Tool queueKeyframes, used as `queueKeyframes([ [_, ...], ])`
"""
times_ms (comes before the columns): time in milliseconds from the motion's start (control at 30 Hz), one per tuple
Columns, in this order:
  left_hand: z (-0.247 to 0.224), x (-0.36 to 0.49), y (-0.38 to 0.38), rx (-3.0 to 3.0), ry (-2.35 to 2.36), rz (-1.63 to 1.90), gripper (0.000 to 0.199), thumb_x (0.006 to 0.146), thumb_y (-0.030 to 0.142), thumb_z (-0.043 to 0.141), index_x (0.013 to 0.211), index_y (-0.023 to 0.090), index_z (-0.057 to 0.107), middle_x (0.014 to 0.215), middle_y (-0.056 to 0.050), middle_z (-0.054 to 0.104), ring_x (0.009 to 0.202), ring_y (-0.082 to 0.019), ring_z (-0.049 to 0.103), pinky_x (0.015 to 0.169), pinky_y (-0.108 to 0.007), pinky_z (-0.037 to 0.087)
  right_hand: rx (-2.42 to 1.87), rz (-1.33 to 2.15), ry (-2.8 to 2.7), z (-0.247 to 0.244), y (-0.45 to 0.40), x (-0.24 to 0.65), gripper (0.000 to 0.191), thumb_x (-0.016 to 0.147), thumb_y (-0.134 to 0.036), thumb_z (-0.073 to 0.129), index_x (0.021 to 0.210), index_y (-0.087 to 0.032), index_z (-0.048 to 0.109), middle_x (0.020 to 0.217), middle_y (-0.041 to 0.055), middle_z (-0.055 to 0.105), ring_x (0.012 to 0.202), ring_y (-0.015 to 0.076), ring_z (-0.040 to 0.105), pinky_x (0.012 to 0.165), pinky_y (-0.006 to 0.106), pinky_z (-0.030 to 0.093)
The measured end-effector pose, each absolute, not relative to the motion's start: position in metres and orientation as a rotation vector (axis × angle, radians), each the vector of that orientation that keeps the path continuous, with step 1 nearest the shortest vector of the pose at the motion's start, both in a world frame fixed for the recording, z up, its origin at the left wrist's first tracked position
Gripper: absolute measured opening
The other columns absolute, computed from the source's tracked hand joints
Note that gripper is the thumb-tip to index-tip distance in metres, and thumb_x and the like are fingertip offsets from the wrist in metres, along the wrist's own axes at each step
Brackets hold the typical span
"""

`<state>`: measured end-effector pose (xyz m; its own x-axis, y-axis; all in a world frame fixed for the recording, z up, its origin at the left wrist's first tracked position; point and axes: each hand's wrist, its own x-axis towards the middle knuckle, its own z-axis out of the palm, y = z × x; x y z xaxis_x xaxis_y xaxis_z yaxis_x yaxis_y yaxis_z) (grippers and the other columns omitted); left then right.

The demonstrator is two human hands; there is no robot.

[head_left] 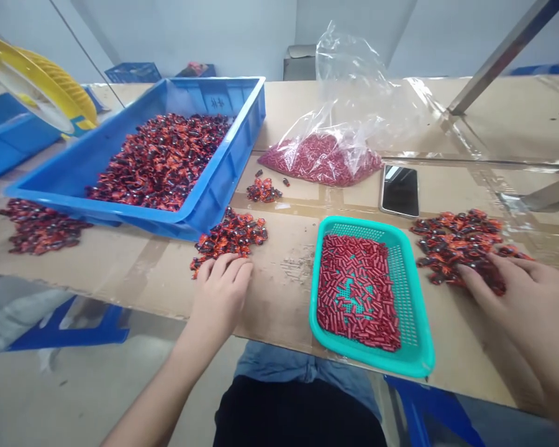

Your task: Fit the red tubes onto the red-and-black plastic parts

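My left hand (223,287) rests at the near edge of a pile of red-and-black pieces (233,234), its fingers bent down and close together; what they hold, if anything, is hidden. On the right, my right hand (517,288) touches another pile of the same pieces (459,239), thumb and fingers apart over it. Between the hands sits a green mesh basket (420,310) holding many small dark red tubes (358,292). A small cluster of the red-and-black pieces (263,190) lies farther back.
A blue crate (228,180) heaped with red-and-black pieces stands at the left, with another pile (44,230) beside it. Behind the basket are a clear bag (323,155) of red tubes and a phone (400,190). A yellow fan (60,81) and metal post (503,59) flank the cardboard-covered table.
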<state>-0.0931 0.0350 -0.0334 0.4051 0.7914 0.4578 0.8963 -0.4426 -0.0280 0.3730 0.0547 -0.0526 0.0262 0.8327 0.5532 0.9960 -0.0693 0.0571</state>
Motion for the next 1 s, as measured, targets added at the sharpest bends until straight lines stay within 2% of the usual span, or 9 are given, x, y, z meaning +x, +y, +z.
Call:
queueKeyframes([
  [100, -0.041, -0.098, 0.040, -2.424, -1.464, -0.612, 0.015, 0.097, 0.005, 0.059, 0.103, 0.016, 0.068, 0.104, -0.010, 0.078, 0.108, -0.036, 0.070, 0.094, -0.049, 0.042, -1.741, -0.587, -1.966, -0.033, 0.041, 0.344, 0.065, 0.106, -0.061, 0.040, 0.111, -0.006, 0.074, 0.099, 0.0286, 0.073, 0.095, 0.0387, 0.067, 0.079, 0.050, 0.047],
  [167, -0.042, -0.096, 0.042, -2.462, -1.439, -0.725, 0.013, 0.098, 0.008, 0.059, 0.103, 0.018, 0.067, 0.104, -0.010, 0.078, 0.105, -0.034, 0.071, 0.093, -0.048, 0.045, -1.570, -0.410, -2.139, -0.016, 0.028, 0.314, 0.037, 0.108, -0.044, 0.049, 0.113, -0.015, 0.072, 0.105, 0.0178, 0.075, 0.097, 0.0286, 0.068, 0.087, 0.042, 0.051],
  [233, -0.040, -0.091, 0.041, -2.520, -1.401, -0.877, 0.009, 0.100, 0.014, 0.060, 0.106, 0.019, 0.065, 0.107, -0.009, 0.076, 0.103, -0.029, 0.072, 0.093, -0.044, 0.051, -1.415, -0.179, -2.353, -0.005, 0.017, 0.282, 0.025, 0.110, -0.035, 0.050, 0.114, -0.022, 0.071, 0.107, 0.0083, 0.075, 0.101, 0.0211, 0.068, 0.092, 0.035, 0.051],
  [333, -0.030, -0.077, 0.032, -2.671, -1.519, -1.363, 0.020, 0.098, 0.018, 0.067, 0.117, 0.022, 0.063, 0.114, -0.007, 0.070, 0.106, -0.021, 0.070, 0.097, -0.033, 0.057, -1.328, 0.070, -2.550, 0.000, 0.011, 0.248, 0.012, 0.104, -0.028, 0.065, 0.113, -0.025, 0.072, 0.101, 0.0021, 0.075, 0.098, 0.0196, 0.066, 0.091, 0.034, 0.048],
  [500, -0.007, -0.043, 0.012, -2.778, -2.022, -2.266, 0.024, 0.098, 0.019, 0.071, 0.118, 0.031, 0.074, 0.120, -0.003, 0.069, 0.100, -0.012, 0.071, 0.089, -0.015, 0.060, -1.293, 0.269, -2.650, -0.008, 0.017, 0.234, 0.010, 0.093, -0.016, 0.077, 0.086, -0.018, 0.070, 0.084, 0.0032, 0.070, 0.082, 0.0208, 0.061, 0.080, 0.035, 0.043],
  [600, -0.001, -0.025, 0.012, -2.728, -2.205, -2.719, 0.013, 0.095, 0.027, 0.078, 0.107, 0.029, 0.080, 0.120, -0.003, 0.073, 0.095, -0.011, 0.072, 0.085, -0.014, 0.061, -1.272, 0.330, -2.613, -0.013, 0.022, 0.235, 0.014, 0.093, -0.010, 0.072, 0.081, -0.016, 0.067, 0.080, 0.0039, 0.067, 0.080, 0.0217, 0.059, 0.077, 0.036, 0.040],
  [700, -0.001, -0.013, 0.015, -2.468, -2.351, -3.105, 0.017, 0.083, 0.026, 0.090, 0.096, 0.025, 0.079, 0.110, -0.003, 0.074, 0.085, -0.010, 0.071, 0.079, -0.015, 0.063, -1.283, 0.381, -2.511, -0.012, 0.023, 0.235, 0.012, 0.097, -0.014, 0.062, 0.086, -0.016, 0.064, 0.083, 0.0057, 0.065, 0.082, 0.0225, 0.058, 0.077, 0.037, 0.040],
  [833, -0.006, -0.004, 0.012, -2.533, -2.194, -3.139, 0.019, 0.085, 0.015, 0.086, 0.085, 0.021, 0.069, 0.095, 0.002, 0.073, 0.079, -0.010, 0.074, 0.072, -0.016, 0.064, -1.279, 0.507, -2.360, 0.006, 0.013, 0.228, 0.017, 0.106, -0.018, 0.046, 0.092, -0.018, 0.055, 0.087, 0.0042, 0.062, 0.081, 0.0184, 0.055, 0.073, 0.032, 0.044],
  [1000, -0.007, -0.006, 0.000, -2.816, -1.705, -2.585, 0.036, 0.089, -0.005, 0.070, 0.108, 0.026, 0.065, 0.107, 0.001, 0.078, 0.106, -0.012, 0.075, 0.095, -0.018, 0.063, -1.121, 0.890, -2.152, 0.037, -0.003, 0.213, 0.017, 0.108, -0.018, 0.041, 0.092, -0.021, 0.048, 0.086, -0.0001, 0.055, 0.078, 0.0140, 0.052, 0.069, 0.026, 0.044],
])
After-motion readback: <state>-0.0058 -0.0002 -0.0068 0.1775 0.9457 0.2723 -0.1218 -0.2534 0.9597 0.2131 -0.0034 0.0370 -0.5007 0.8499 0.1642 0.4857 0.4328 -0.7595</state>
